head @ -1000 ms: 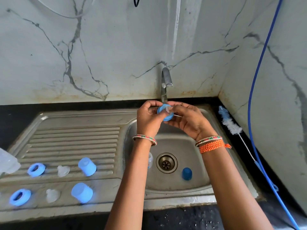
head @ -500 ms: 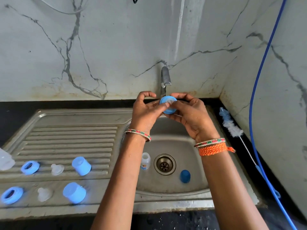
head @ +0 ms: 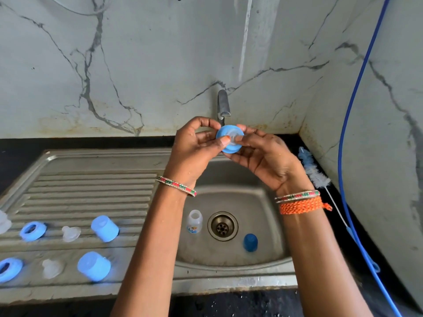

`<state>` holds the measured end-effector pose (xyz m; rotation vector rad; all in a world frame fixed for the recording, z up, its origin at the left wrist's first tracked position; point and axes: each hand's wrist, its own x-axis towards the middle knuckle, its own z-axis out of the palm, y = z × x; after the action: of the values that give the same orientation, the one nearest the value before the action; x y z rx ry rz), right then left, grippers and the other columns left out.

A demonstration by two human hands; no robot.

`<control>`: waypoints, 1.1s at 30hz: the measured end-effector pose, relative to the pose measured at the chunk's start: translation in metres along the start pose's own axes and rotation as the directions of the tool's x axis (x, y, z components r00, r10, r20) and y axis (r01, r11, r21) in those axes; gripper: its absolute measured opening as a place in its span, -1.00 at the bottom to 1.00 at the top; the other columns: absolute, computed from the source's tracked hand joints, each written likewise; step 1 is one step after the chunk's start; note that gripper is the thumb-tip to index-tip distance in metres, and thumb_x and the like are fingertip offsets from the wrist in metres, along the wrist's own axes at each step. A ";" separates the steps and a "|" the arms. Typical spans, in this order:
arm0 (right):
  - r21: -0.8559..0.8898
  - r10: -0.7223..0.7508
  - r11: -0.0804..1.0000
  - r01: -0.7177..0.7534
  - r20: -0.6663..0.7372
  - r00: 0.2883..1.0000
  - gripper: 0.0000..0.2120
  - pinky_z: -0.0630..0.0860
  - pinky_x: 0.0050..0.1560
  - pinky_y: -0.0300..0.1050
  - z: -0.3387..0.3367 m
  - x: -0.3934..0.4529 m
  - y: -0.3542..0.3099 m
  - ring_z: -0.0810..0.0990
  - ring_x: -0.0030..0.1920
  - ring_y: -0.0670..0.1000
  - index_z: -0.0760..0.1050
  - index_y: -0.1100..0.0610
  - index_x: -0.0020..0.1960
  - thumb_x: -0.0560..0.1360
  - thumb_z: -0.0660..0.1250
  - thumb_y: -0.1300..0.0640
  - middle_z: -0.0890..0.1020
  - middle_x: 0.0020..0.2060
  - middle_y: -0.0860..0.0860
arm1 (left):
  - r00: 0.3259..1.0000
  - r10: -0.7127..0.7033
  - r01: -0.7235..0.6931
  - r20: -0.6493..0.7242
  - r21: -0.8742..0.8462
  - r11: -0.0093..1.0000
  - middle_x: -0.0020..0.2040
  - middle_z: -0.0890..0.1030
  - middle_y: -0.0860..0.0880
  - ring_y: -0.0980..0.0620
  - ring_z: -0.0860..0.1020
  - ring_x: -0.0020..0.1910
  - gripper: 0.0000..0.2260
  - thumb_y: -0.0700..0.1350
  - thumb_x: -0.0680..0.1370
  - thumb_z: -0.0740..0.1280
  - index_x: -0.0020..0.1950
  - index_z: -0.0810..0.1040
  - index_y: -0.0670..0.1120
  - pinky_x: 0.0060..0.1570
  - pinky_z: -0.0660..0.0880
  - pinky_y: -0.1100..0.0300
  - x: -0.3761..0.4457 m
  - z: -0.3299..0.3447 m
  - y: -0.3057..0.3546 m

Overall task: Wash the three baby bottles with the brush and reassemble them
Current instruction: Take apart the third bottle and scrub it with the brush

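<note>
The steel sink point(head: 270, 227) holds, in its basin, a small clear bottle point(head: 194, 221) standing upright just at 9 o'clock of the drain point(head: 222, 226), and a dark blue cap point(head: 250, 242) resting at about 4 o'clock of the drain, apart from it. On the ribbed drainboard point(head: 91, 191), at 9 o'clock of the basin, two rows of parts lie spaced apart: a blue ring point(head: 32, 231), a clear teat point(head: 71, 233) and a light blue cap point(head: 105, 228) in the far row; a second blue ring point(head: 9, 269), a second clear teat point(head: 52, 268) and a second light blue cap point(head: 94, 266) in the near row.

Above the basin, just under the tap point(head: 223, 104), both hands hold a blue collar ring point(head: 229, 138) with a clear teat piece seated in its middle. The left hand point(head: 194, 149) is at 9 o'clock of the ring, its thumb pressed on the ring's face and its fingers point(head: 206, 122) curled over the far edge. The right hand point(head: 267, 156) is at 3 o'clock, its fingers curled round the ring's rim and pinching it.

A bottle brush point(head: 314, 172) lies on the black desk point(head: 329, 186) at 3 o'clock of the basin, beside a blue hose point(head: 343, 138) hanging along the marble wall.
</note>
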<state>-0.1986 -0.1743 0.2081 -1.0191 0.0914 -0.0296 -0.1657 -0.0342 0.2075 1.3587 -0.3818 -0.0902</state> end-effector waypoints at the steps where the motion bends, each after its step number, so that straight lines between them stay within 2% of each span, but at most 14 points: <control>1: -0.032 -0.022 0.999 0.022 0.006 1.000 -0.70 0.64 -0.07 -0.03 0.001 -0.001 -0.004 0.67 -0.18 0.10 0.46 0.30 0.14 0.41 0.31 0.41 0.64 -0.13 0.19 | 1.000 0.019 -0.018 0.024 -0.016 1.000 -0.21 0.66 -0.12 0.04 0.62 -0.26 -0.76 -0.40 0.43 0.40 -0.10 0.46 -0.10 -0.22 0.55 0.26 -0.002 0.001 0.006; 4: -0.168 -0.104 0.981 0.098 -0.028 0.994 -0.72 0.60 0.02 -0.02 0.009 -0.002 -0.011 0.64 -0.19 0.07 0.50 0.34 0.13 0.43 0.32 0.43 0.64 -0.16 0.19 | 0.996 0.092 -0.092 -0.002 -0.003 0.996 -0.23 0.67 -0.08 0.10 0.63 -0.31 -0.71 -0.46 0.42 0.37 -0.09 0.43 -0.10 -0.28 0.53 0.31 -0.006 0.009 0.015; 7: -0.239 -0.171 0.960 0.147 -0.083 0.982 -0.79 0.61 -0.03 -0.05 0.018 -0.001 -0.009 0.62 -0.22 0.06 0.54 0.32 0.04 0.42 0.34 0.46 0.63 -0.21 0.18 | 0.987 0.158 -0.156 -0.035 0.046 0.987 -0.14 0.67 -0.16 0.00 0.67 -0.21 -0.69 -0.46 0.41 0.38 -0.09 0.43 -0.09 -0.16 0.58 0.20 -0.007 0.009 0.015; 10: -0.332 -0.221 0.927 0.174 -0.109 0.969 -0.84 0.61 -0.10 -0.07 0.026 0.002 -0.005 0.62 -0.25 0.05 0.56 0.20 -0.11 0.43 0.35 0.44 0.64 -0.26 0.13 | 0.987 0.156 -0.153 -0.029 0.083 0.985 -0.13 0.68 -0.11 0.03 0.67 -0.18 -0.70 -0.43 0.41 0.40 -0.05 0.49 -0.05 -0.15 0.56 0.24 -0.010 0.004 0.015; 12: -0.404 -0.275 0.892 0.201 -0.134 0.952 -0.83 0.61 -0.16 -0.08 0.029 0.007 -0.001 0.63 -0.29 0.03 0.56 0.16 -0.15 0.42 0.37 0.42 0.65 -0.28 0.12 | 0.984 0.150 -0.142 -0.098 0.086 0.986 -0.17 0.68 -0.10 0.08 0.66 -0.23 -0.70 -0.43 0.40 0.40 -0.06 0.52 -0.06 -0.21 0.53 0.30 -0.009 0.004 0.012; 15: -0.514 -0.354 0.823 0.241 -0.132 0.926 -0.84 0.63 -0.10 0.00 0.031 0.013 0.007 0.67 -0.19 0.12 0.57 0.12 -0.14 0.42 0.37 0.37 0.68 -0.18 0.18 | 0.974 0.134 -0.123 -0.182 0.069 0.990 -0.22 0.65 -0.14 0.14 0.63 -0.33 -0.71 -0.46 0.40 0.38 -0.09 0.48 -0.09 -0.28 0.51 0.34 -0.005 0.008 0.007; 17: -0.497 -0.294 0.843 0.205 -0.107 0.950 -0.86 0.61 -0.04 0.02 0.029 0.012 0.007 0.66 -0.16 0.09 0.56 0.13 -0.10 0.46 0.35 0.36 0.67 -0.15 0.18 | 0.969 0.116 -0.107 -0.219 0.051 0.993 -0.23 0.63 -0.16 0.12 0.62 -0.36 -0.69 -0.45 0.40 0.38 -0.10 0.42 -0.07 -0.30 0.52 0.32 -0.002 0.007 0.003; 21: -0.285 -0.071 0.956 0.075 0.022 0.997 -0.83 0.56 0.10 0.01 0.020 0.007 0.000 0.63 -0.14 0.09 0.56 0.25 0.02 0.46 0.30 0.38 0.64 -0.14 0.18 | 0.964 0.045 -0.039 -0.261 0.028 0.999 -0.21 0.60 -0.19 -0.01 0.58 -0.30 -0.63 -0.41 0.37 0.45 -0.11 0.36 -0.04 -0.23 0.53 0.21 0.005 0.000 -0.005; 25: -0.267 -0.070 0.960 0.083 0.058 0.996 -0.78 0.59 0.06 -0.02 0.015 0.005 0.005 0.65 -0.09 0.11 0.54 0.33 0.12 0.48 0.30 0.40 0.65 -0.07 0.21 | 0.970 0.040 -0.032 -0.240 0.036 0.999 -0.27 0.59 -0.15 0.09 0.58 -0.39 -0.64 -0.46 0.37 0.42 -0.14 0.35 -0.07 -0.31 0.53 0.27 0.005 -0.004 -0.009; 30: -0.285 -0.061 0.956 0.066 0.028 0.998 -0.76 0.63 -0.05 -0.12 0.014 0.007 0.009 0.66 -0.11 0.09 0.54 0.37 0.12 0.46 0.34 0.39 0.65 -0.05 0.23 | 0.959 0.102 -0.054 -0.266 0.181 0.982 -0.32 0.61 -0.13 -0.06 0.59 -0.34 -0.68 -0.39 0.38 0.44 -0.19 0.39 -0.04 -0.26 0.54 0.13 0.003 -0.003 -0.013; 33: -0.297 -0.050 0.954 0.050 0.010 0.999 -0.80 0.62 0.02 -0.05 0.012 0.006 0.012 0.66 -0.09 0.12 0.56 0.32 0.08 0.45 0.36 0.37 0.67 -0.08 0.21 | 0.985 0.030 -0.007 -0.170 0.136 0.991 -0.27 0.63 -0.13 0.08 0.62 -0.36 -0.72 -0.41 0.41 0.41 -0.15 0.44 -0.06 -0.30 0.54 0.25 0.000 -0.008 -0.010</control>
<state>-0.1921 -0.1580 0.2040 -1.3224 0.0693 -0.0624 -0.1613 -0.0295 0.1964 1.4839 -0.2588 0.0694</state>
